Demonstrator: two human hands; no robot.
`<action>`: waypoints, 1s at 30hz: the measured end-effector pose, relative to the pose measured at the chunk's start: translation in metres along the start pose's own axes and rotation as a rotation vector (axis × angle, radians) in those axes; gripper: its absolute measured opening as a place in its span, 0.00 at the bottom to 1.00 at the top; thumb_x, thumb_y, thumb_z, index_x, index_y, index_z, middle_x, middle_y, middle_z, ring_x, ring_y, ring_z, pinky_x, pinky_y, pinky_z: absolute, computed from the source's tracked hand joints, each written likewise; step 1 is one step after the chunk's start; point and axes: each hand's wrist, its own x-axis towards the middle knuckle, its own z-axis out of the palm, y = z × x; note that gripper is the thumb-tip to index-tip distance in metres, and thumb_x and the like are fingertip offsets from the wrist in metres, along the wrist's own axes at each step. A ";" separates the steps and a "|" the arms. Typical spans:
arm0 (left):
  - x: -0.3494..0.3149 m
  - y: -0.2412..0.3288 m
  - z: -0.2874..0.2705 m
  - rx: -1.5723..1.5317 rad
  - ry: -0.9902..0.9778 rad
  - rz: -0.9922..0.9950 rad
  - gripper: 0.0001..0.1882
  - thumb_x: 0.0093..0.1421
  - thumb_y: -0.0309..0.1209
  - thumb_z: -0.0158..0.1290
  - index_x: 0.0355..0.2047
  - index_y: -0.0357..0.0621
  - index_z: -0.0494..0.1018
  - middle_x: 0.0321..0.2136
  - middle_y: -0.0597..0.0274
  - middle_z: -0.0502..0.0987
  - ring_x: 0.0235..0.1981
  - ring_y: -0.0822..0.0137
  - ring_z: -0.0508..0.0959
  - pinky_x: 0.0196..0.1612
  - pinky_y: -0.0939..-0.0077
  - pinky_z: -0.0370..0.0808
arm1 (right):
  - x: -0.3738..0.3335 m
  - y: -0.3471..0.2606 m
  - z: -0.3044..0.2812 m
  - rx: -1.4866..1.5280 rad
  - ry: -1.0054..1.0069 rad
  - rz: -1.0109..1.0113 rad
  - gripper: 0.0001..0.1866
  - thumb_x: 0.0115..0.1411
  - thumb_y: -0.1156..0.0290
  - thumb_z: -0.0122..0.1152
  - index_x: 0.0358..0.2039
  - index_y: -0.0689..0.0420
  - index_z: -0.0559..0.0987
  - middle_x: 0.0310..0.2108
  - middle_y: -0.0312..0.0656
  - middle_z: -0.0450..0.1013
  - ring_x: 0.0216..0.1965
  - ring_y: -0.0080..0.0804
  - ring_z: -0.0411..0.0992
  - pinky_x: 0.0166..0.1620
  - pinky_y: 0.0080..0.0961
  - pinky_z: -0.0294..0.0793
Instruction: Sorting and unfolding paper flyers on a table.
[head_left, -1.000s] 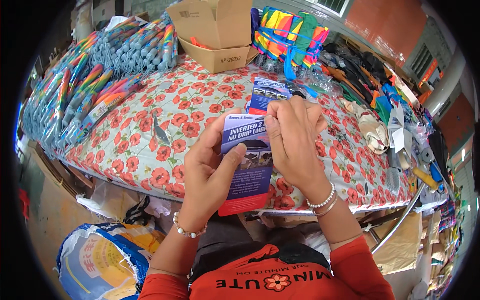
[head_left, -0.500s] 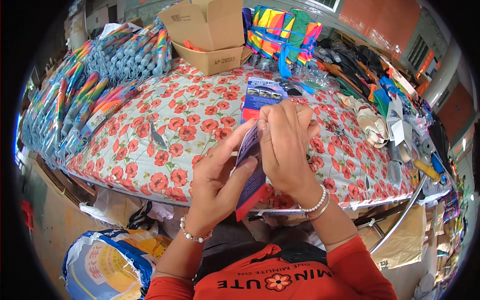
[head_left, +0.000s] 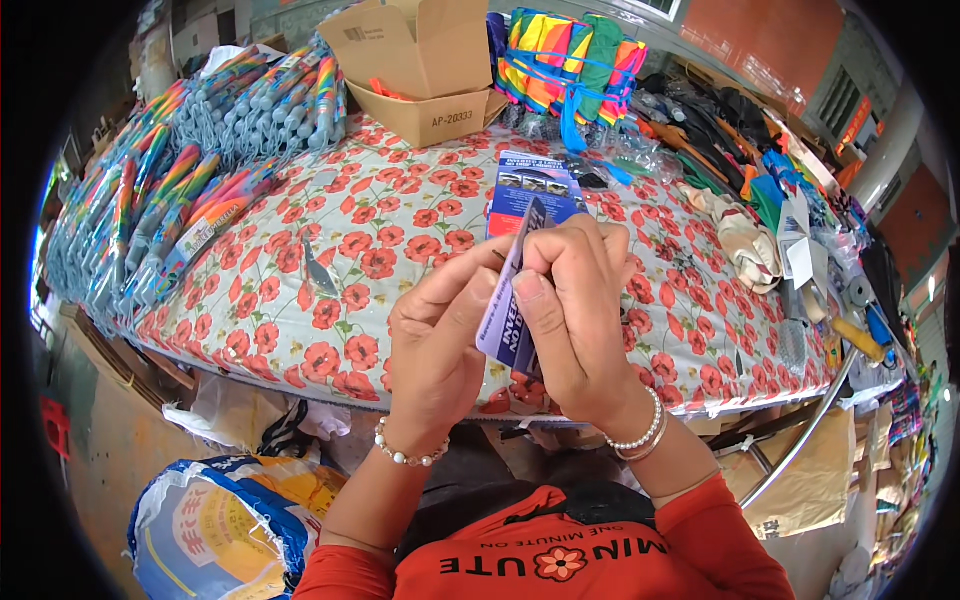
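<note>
Around the centre of the frame, my left hand (head_left: pixel 440 335) and right hand (head_left: pixel 575 315) pinch a purple card (head_left: pixel 502 335) between thumbs and fingers, tilted almost edge-on above the worktop (head_left: pixel 405 195). It looks light, fairly stiff and smooth, likely to crease if squeezed, so I judge its edges the best hold. Beyond my right hand lies another card (head_left: pixel 535 180); further out are a cardboard box (head_left: pixel 412 122), upper centre, and piled umbrellas (head_left: pixel 275 115), upper left.
</note>
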 end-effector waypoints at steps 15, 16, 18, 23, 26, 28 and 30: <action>0.014 0.003 0.010 0.173 -0.117 0.322 0.06 0.59 0.27 0.40 0.34 0.37 0.63 0.41 0.51 0.69 0.42 0.69 0.68 0.50 0.74 0.62 | -0.002 -0.004 -0.006 0.492 -0.209 0.310 0.04 0.58 0.71 0.45 0.30 0.58 0.66 0.27 0.40 0.61 0.31 0.33 0.58 0.36 0.30 0.52; 0.016 0.007 0.015 0.089 -0.082 0.294 0.06 0.60 0.28 0.39 0.34 0.38 0.61 0.40 0.51 0.70 0.41 0.69 0.68 0.50 0.74 0.61 | -0.001 -0.002 -0.009 0.550 -0.247 0.350 0.05 0.59 0.70 0.45 0.31 0.58 0.66 0.27 0.39 0.60 0.31 0.33 0.58 0.37 0.29 0.53; 0.017 0.009 0.015 0.007 -0.039 0.270 0.06 0.60 0.30 0.38 0.33 0.39 0.59 0.39 0.51 0.70 0.40 0.69 0.68 0.50 0.74 0.61 | 0.003 0.001 -0.012 0.671 -0.329 0.426 0.06 0.59 0.69 0.45 0.32 0.58 0.66 0.27 0.38 0.58 0.29 0.33 0.58 0.38 0.28 0.54; 0.019 0.013 0.010 0.101 -0.115 0.261 0.07 0.61 0.32 0.37 0.32 0.40 0.58 0.37 0.50 0.71 0.38 0.70 0.68 0.47 0.76 0.63 | 0.015 -0.004 -0.021 -0.185 -0.354 -0.062 0.07 0.56 0.68 0.48 0.32 0.56 0.68 0.27 0.39 0.60 0.31 0.36 0.60 0.37 0.30 0.53; 0.021 0.017 0.010 0.195 -0.081 0.293 0.07 0.61 0.31 0.37 0.32 0.41 0.59 0.37 0.51 0.71 0.35 0.72 0.68 0.43 0.78 0.65 | 0.026 -0.009 -0.028 -0.407 -0.269 -0.193 0.08 0.53 0.67 0.50 0.33 0.55 0.70 0.27 0.40 0.61 0.33 0.37 0.61 0.36 0.33 0.52; 0.018 0.020 0.014 0.201 -0.123 0.186 0.06 0.61 0.31 0.37 0.32 0.41 0.60 0.35 0.56 0.71 0.32 0.76 0.68 0.38 0.81 0.66 | 0.031 -0.007 -0.030 -0.452 -0.259 -0.225 0.08 0.52 0.67 0.50 0.33 0.55 0.69 0.28 0.40 0.62 0.33 0.37 0.61 0.36 0.33 0.52; 0.016 0.020 0.016 0.206 -0.144 0.135 0.06 0.61 0.30 0.37 0.33 0.41 0.60 0.34 0.59 0.71 0.30 0.78 0.67 0.36 0.83 0.66 | 0.035 -0.005 -0.031 -0.537 -0.239 -0.282 0.09 0.51 0.67 0.51 0.33 0.54 0.69 0.28 0.39 0.62 0.34 0.37 0.60 0.37 0.34 0.51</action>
